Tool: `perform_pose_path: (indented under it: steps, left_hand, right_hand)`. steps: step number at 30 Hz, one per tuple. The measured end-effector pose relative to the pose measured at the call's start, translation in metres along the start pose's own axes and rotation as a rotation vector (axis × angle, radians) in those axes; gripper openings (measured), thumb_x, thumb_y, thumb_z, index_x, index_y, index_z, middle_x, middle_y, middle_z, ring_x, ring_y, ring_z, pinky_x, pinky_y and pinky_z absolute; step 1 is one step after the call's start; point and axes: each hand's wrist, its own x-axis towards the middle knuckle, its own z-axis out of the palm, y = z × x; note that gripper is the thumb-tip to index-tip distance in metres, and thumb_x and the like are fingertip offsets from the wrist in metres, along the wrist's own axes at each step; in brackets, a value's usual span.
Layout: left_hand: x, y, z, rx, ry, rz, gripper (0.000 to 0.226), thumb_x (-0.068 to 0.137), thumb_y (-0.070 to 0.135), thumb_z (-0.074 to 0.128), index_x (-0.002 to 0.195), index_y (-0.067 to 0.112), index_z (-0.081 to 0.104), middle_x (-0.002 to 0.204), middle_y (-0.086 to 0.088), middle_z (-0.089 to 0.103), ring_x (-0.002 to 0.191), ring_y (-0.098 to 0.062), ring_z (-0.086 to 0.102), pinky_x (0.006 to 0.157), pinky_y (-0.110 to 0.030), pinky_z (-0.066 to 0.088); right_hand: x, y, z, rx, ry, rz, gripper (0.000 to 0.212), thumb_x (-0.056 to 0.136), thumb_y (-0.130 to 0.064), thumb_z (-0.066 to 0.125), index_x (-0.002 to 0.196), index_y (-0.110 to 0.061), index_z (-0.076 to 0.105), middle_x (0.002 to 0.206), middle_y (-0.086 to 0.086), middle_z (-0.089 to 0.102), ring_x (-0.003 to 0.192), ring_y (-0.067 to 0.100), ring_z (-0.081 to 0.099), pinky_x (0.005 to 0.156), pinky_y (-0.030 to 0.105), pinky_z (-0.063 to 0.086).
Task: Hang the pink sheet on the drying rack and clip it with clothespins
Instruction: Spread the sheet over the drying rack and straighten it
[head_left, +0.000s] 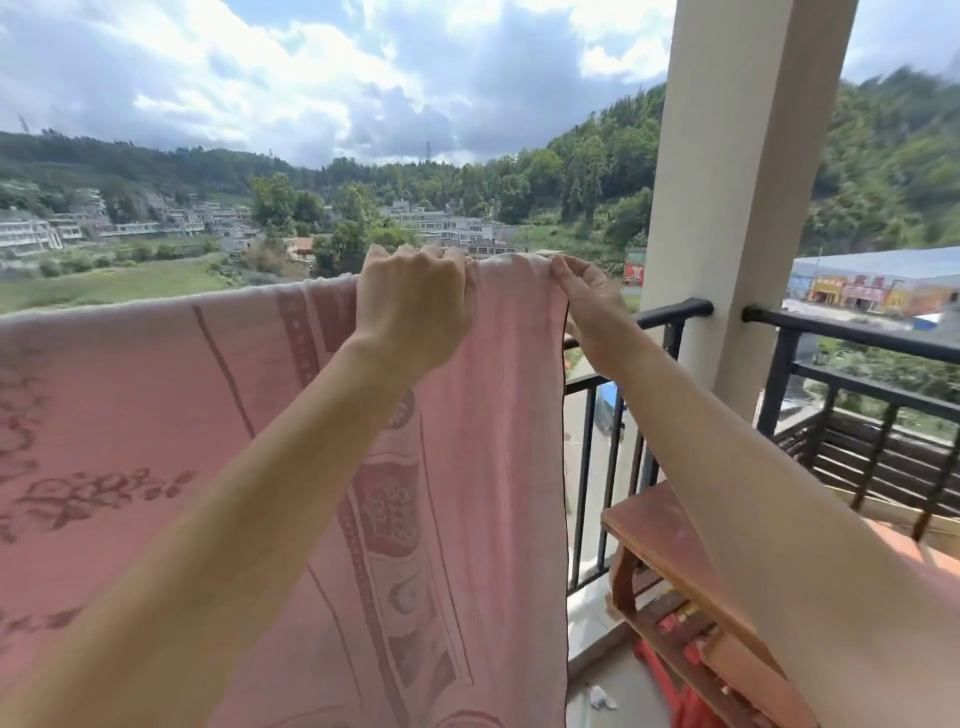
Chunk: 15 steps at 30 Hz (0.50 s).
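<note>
The pink sheet (156, 405), with a darker flower and border pattern, hangs spread across the left and middle of the view, its top edge draped over a support that the cloth hides. My left hand (410, 306) grips the top edge near the sheet's right end, fingers curled over it. My right hand (587, 296) pinches the top right corner just beside it. No clothespin shows in either hand or on the sheet.
A black balcony railing (852, 338) runs behind the sheet and off to the right. A cream pillar (737, 182) stands at the right. A reddish wooden bench (670, 545) sits by the railing at lower right, with red items beneath it.
</note>
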Motion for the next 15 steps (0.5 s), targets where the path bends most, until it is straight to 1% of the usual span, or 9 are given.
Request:
perform_pose_path:
  steps: [3, 4, 5, 7, 8, 10, 11, 13, 15]
  left_hand:
    - [0.011, 0.013, 0.009, -0.026, 0.009, -0.011, 0.042, 0.102, 0.036, 0.028, 0.086, 0.015, 0.060, 0.071, -0.001, 0.060, 0.056, -0.021, 0.046, 0.066, -0.035, 0.039]
    - [0.014, 0.018, 0.011, -0.015, 0.016, -0.010, 0.040, 0.101, 0.035, 0.030, 0.086, 0.015, 0.061, 0.070, 0.000, 0.060, 0.056, -0.022, 0.047, 0.063, -0.033, 0.035]
    - [0.016, 0.022, 0.013, 0.009, 0.026, -0.007, 0.038, 0.100, 0.034, 0.032, 0.086, 0.015, 0.062, 0.072, -0.001, 0.062, 0.057, -0.024, 0.049, 0.064, -0.033, 0.032]
    - [0.017, 0.030, 0.017, 0.045, 0.036, -0.028, 0.035, 0.098, 0.033, 0.034, 0.087, 0.016, 0.062, 0.077, -0.002, 0.066, 0.063, -0.026, 0.056, 0.068, -0.036, 0.035]
    - [0.019, 0.032, 0.018, 0.048, 0.039, -0.050, 0.035, 0.098, 0.033, 0.033, 0.088, 0.017, 0.063, 0.079, -0.002, 0.067, 0.066, -0.027, 0.059, 0.071, -0.037, 0.038]
    - [0.024, 0.040, 0.019, 0.031, 0.030, -0.085, 0.035, 0.099, 0.034, 0.033, 0.093, 0.018, 0.063, 0.085, -0.001, 0.069, 0.072, -0.027, 0.061, 0.075, -0.039, 0.040]
    - [0.028, 0.046, 0.020, 0.007, 0.022, -0.087, 0.034, 0.099, 0.035, 0.034, 0.097, 0.018, 0.063, 0.088, -0.001, 0.069, 0.074, -0.027, 0.062, 0.075, -0.039, 0.041]
    - [0.038, 0.062, 0.019, -0.076, 0.008, -0.066, 0.034, 0.100, 0.038, 0.034, 0.101, 0.018, 0.061, 0.091, -0.002, 0.068, 0.076, -0.026, 0.062, 0.074, -0.039, 0.043]
    - [0.045, 0.077, 0.021, -0.142, 0.003, -0.083, 0.038, 0.101, 0.044, 0.031, 0.103, 0.018, 0.060, 0.090, -0.002, 0.066, 0.074, -0.025, 0.060, 0.070, -0.036, 0.044]
  right_hand:
    - [0.019, 0.010, -0.004, 0.001, -0.201, 0.078, 0.074, 0.083, -0.075, 0.051, 0.142, -0.030, 0.043, 0.146, -0.006, 0.048, 0.138, 0.017, 0.039, 0.115, 0.050, 0.024]
    - [0.024, 0.011, -0.004, 0.006, -0.275, 0.100, 0.080, 0.080, -0.079, 0.050, 0.144, -0.030, 0.043, 0.147, -0.006, 0.047, 0.139, 0.017, 0.039, 0.116, 0.049, 0.024]
    - [0.029, 0.012, -0.006, 0.039, -0.317, 0.113, 0.083, 0.078, -0.079, 0.054, 0.141, -0.026, 0.048, 0.143, -0.004, 0.053, 0.136, 0.018, 0.045, 0.116, 0.047, 0.029]
    - [0.035, 0.011, -0.010, 0.142, -0.305, 0.086, 0.079, 0.075, -0.070, 0.066, 0.127, -0.011, 0.062, 0.122, 0.004, 0.066, 0.117, 0.019, 0.059, 0.108, 0.045, 0.042]
    - [0.038, 0.009, -0.011, 0.152, -0.247, 0.030, 0.071, 0.076, -0.065, 0.069, 0.116, -0.006, 0.067, 0.108, 0.006, 0.067, 0.104, 0.018, 0.061, 0.103, 0.044, 0.046]
    - [0.041, 0.002, -0.015, 0.060, -0.044, -0.114, 0.045, 0.083, -0.056, 0.068, 0.089, -0.012, 0.067, 0.084, 0.001, 0.062, 0.083, 0.015, 0.057, 0.084, 0.036, 0.051]
    - [0.044, -0.002, -0.021, 0.031, 0.072, -0.188, 0.036, 0.087, -0.051, 0.067, 0.083, -0.015, 0.062, 0.077, -0.002, 0.059, 0.074, 0.012, 0.055, 0.073, 0.030, 0.050]
    - [0.048, -0.017, -0.037, 0.016, 0.259, -0.355, 0.029, 0.091, -0.045, 0.064, 0.078, -0.020, 0.055, 0.068, -0.007, 0.055, 0.059, 0.007, 0.050, 0.056, 0.020, 0.045]
    - [0.051, -0.024, -0.059, -0.054, 0.294, -0.467, 0.028, 0.092, -0.043, 0.063, 0.077, -0.022, 0.052, 0.064, -0.008, 0.053, 0.053, 0.004, 0.046, 0.049, 0.014, 0.039]
